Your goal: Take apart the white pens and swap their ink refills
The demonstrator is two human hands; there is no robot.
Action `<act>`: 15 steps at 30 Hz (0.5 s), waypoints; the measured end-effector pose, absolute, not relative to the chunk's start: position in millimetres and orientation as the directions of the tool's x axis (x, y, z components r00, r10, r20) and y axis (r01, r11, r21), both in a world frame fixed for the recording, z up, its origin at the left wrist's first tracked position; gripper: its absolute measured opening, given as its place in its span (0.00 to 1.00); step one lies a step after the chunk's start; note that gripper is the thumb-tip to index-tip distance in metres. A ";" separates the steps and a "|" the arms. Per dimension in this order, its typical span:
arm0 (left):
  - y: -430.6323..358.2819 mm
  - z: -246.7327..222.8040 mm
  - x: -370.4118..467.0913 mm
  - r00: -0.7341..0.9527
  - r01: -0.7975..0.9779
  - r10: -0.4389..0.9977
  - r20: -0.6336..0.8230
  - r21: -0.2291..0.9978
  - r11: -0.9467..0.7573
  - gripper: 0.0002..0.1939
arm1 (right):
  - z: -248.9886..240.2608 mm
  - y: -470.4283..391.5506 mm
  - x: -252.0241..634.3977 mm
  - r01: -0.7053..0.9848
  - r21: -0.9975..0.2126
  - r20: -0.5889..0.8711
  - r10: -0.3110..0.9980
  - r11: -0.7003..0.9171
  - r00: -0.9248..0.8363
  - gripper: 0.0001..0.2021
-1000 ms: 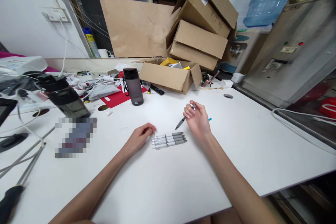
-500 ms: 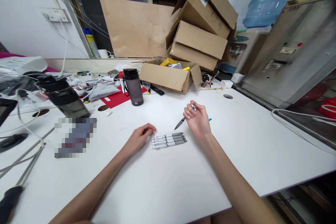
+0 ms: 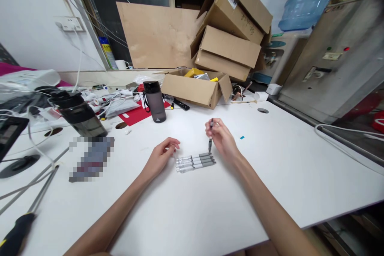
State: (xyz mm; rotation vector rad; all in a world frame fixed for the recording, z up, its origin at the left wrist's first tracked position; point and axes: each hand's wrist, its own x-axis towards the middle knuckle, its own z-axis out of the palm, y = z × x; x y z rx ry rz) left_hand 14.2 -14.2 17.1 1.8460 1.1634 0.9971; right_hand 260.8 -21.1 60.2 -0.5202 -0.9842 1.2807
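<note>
My right hand [image 3: 223, 140] is closed around a grey pen [image 3: 210, 146], held nearly upright with its tip down. That tip is close to the grey ends of several white-and-grey pens [image 3: 195, 163] lying side by side on the white table; whether it touches them I cannot tell. At the pens' clear left ends, my left hand [image 3: 163, 154] rests on the table. Its fingers are loosely bent, a gap shows by the thumb, and nothing is seen in it. A small blue strip [image 3: 242, 137] lies right of my right hand.
A dark drink bottle [image 3: 155, 102] stands beyond the pens, before an open cardboard box [image 3: 192, 90]. On the left are another bottle [image 3: 79, 114], a blurred-out item [image 3: 94, 160], cables and a screwdriver [image 3: 19, 228]. A metal cabinet [image 3: 327, 64] borders the right side.
My right hand has turned and shifted slightly left, bringing the pen from slanted to nearly upright by the row. The blue strip is now fully uncovered. My left hand's fingers have spread a little.
</note>
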 end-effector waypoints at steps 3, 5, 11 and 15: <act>-19.6 26.3 18.5 0.318 0.279 0.909 0.271 0.889 -0.363 0.13 | 54.2 -24.9 258.7 -0.244 -0.929 0.329 0.923 0.278 -0.201 0.09; -24.8 32.2 22.3 0.354 0.228 0.894 0.275 0.902 -0.367 0.14 | 50.9 -28.4 257.6 -0.110 -0.958 0.286 0.897 0.264 -0.338 0.12; -33.1 38.2 28.2 0.462 0.258 0.849 0.257 0.877 -0.406 0.12 | 40.7 -32.0 256.9 0.022 -0.975 0.178 0.835 0.221 -0.520 0.10; -29.4 40.2 22.1 0.357 0.269 0.892 0.277 0.884 -0.382 0.12 | 41.1 -27.4 268.6 0.173 -0.979 0.029 0.910 0.110 -0.414 0.15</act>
